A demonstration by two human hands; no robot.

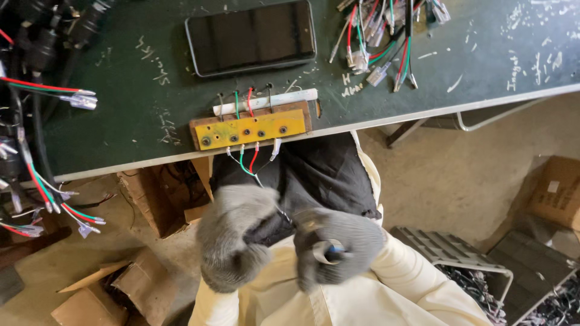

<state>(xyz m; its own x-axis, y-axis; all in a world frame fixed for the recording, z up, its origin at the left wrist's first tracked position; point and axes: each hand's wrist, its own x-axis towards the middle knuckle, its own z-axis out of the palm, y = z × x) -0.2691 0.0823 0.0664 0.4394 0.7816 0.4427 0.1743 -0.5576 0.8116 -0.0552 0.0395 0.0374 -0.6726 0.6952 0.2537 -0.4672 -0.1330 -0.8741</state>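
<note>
— Grey knit gloves covered both hands, didn't they?

— They did. The left hand (232,244) was curled loosely below the table edge, its fingers bent round the wire bundle (244,164) where the black sleeving began. The right hand (338,250) was closed round a roll of tape (328,250), of which only a silvery ring with a bit of blue at its middle showed.

— And where did the wires run?

— Up from the left hand to a yellow jig block (248,128) fixed at the near edge of the dark green table (121,121). White, green and red strands came out under the block, and the same colours stood up in loops behind it, against a white tube (266,101) lying along its back.

— What else lay on the table?

— A black smartphone (251,37), screen dark, lay well behind the block. To its right sat a heap of cut wires with clear connectors (377,42); more red, green and white leads (51,89) hung about at the left side, among black cables.

— Below the table?

— Torn cardboard boxes (115,296) on the dirt floor at the left, and a wire crate (465,259) with dark parts at the right. Whether the tape touched the wires, I could not tell.
</note>
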